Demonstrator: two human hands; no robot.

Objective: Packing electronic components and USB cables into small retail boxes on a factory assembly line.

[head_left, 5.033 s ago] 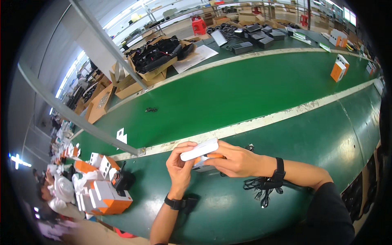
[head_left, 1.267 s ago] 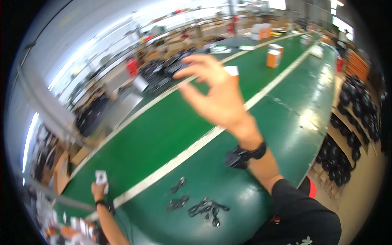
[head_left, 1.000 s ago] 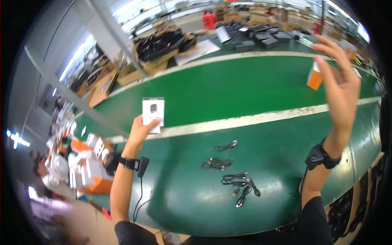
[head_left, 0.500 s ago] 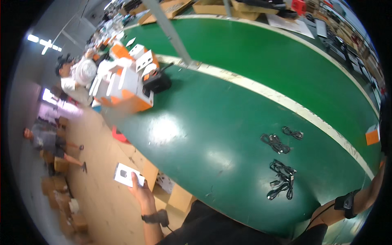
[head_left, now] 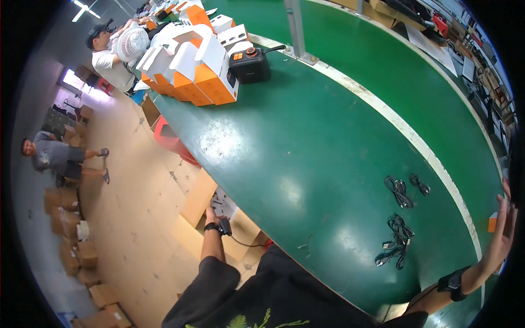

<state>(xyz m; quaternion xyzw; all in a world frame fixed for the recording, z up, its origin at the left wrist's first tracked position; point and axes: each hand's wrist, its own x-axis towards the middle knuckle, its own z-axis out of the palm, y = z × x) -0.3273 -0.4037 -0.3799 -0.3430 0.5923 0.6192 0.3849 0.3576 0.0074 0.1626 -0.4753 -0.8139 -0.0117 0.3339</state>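
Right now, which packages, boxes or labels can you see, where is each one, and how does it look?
Orange and white boxes: stacked at the far left end of the green table, several with flaps open.
Small orange box: far right on the table, near the right hand.
White printed sheet: at the left hand, over an open brown carton below the table edge.
Brown cartons: on the floor, left.

The worktop point(head_left: 306, 142) was a green sheet, smooth and half-glossy, with pale glare patches. The cables point(head_left: 398, 240) on it looked like black matt rubber or plastic. The boxes point(head_left: 191, 65) were smooth orange and white card. The cartons point(head_left: 199, 199) below looked like plain brown matt cardboard.
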